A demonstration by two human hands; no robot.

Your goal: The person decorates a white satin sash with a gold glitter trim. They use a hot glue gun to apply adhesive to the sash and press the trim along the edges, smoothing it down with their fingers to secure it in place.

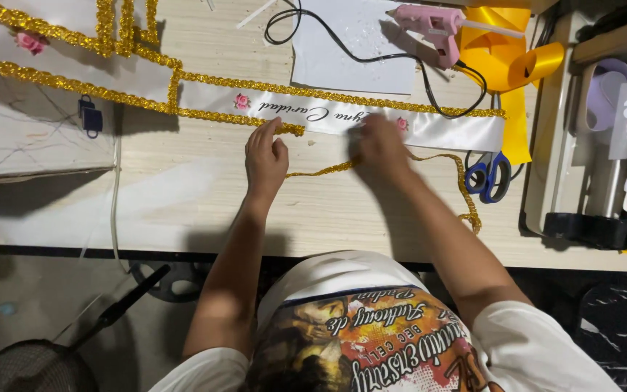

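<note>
A white satin sash [444, 129] with small pink roses lies across a pale wooden table [183, 196]. Gold glitter trim [241, 117] runs along both of its long edges. My left hand [266, 156] presses a fingertip on the lower trim, right at the sash's edge. My right hand [380, 145] is blurred and rests on the sash's lower edge, where the loose tail of gold trim [466, 196] starts. That tail curls off to the right, toward the table's front.
A pink glue gun [433, 25] with a black cord lies on a white sheet [350, 51] at the back. Yellow ribbon [506, 62] and blue-handled scissors [489, 174] sit to the right. A rack of tools [604, 145] stands far right. A white box [23, 138] lies left.
</note>
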